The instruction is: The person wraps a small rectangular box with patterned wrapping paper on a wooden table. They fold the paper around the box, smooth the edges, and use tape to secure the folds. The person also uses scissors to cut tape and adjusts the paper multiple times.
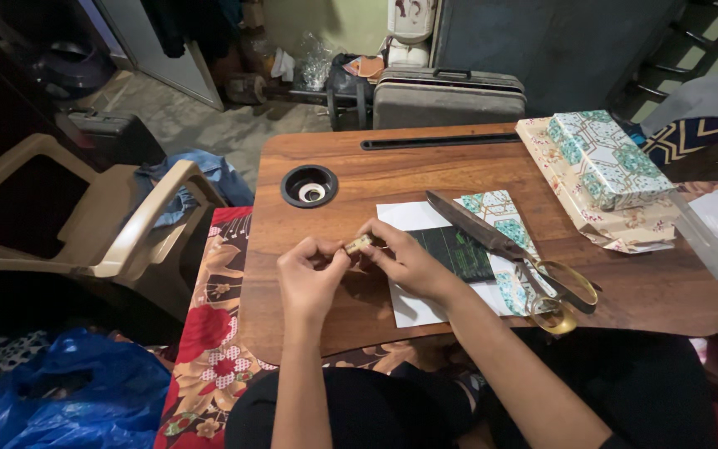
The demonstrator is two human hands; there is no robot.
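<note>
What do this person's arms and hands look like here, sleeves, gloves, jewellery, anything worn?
Both forearms are bare from the bottom edge of the picture to the wrists: no sleeves show. The left hand and right hand are ungloved. No watch, bracelet or ring can be made out, though the dim light and small size leave the fingers unclear. No markings are visible.

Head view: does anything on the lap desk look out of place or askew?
Little does. The scissors lie diagonally, blades over the dark box and paper strip, handles near the lap desk's front edge. Both hands, left and right, pinch a small tape piece. Nothing spilled.
</note>
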